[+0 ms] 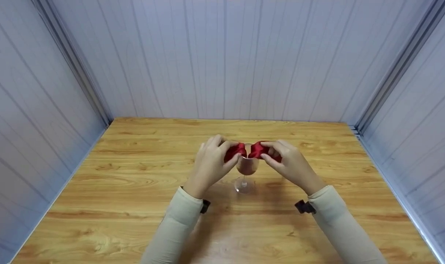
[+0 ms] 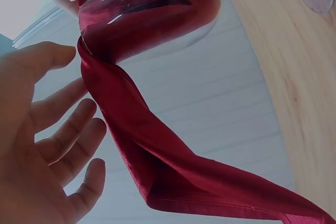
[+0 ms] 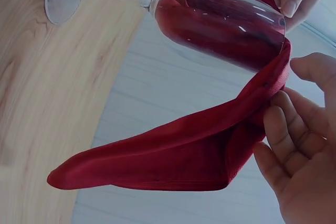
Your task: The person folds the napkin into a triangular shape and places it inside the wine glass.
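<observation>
A stemmed wine glass stands upright on the wooden table, between the two hands. Red satiny cloth fills its bowl, and two ends drape out over the rim to opposite sides. At the left end, my left hand touches the cloth close to the rim, fingers loosely bent and thumb apart. My right hand touches the other end beside the rim; its fingertips lie along the cloth edge in the right wrist view, partly hidden behind it. Neither hand visibly grips the glass.
The wood-grained table runs back to a pale panelled wall, with similar walls at left and right. A small black device sits at the right wrist, another dark one at the left.
</observation>
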Demonstrator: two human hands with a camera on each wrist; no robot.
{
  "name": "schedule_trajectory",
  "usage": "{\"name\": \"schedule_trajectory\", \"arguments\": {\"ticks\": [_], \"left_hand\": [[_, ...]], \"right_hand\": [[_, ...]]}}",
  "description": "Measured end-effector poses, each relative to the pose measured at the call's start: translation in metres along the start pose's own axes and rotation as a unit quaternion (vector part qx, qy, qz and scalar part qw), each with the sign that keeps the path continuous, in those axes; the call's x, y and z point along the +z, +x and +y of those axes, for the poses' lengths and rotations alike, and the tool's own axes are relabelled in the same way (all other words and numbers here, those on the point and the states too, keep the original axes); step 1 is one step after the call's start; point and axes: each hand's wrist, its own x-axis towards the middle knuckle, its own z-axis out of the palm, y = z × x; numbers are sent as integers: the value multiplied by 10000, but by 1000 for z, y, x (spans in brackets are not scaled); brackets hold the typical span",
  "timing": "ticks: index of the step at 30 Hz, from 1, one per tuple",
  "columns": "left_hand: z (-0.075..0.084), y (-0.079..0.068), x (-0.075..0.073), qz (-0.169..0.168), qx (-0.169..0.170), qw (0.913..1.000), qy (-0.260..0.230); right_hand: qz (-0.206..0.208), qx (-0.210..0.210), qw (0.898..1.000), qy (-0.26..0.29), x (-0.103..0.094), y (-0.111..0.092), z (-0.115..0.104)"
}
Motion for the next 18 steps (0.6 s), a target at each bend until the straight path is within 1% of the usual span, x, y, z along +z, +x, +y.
{"name": "schedule_trajectory", "arguments": {"ticks": [9,18], "left_hand": [[-12,-4,-10,81,-4,9999,126],[-26,-12,-18,20,-68,9997,245]], "right_hand": [[77,-16,9993,-365,-13,-6,9],[144,-56,9983,-561,-23,-17,21]]}}
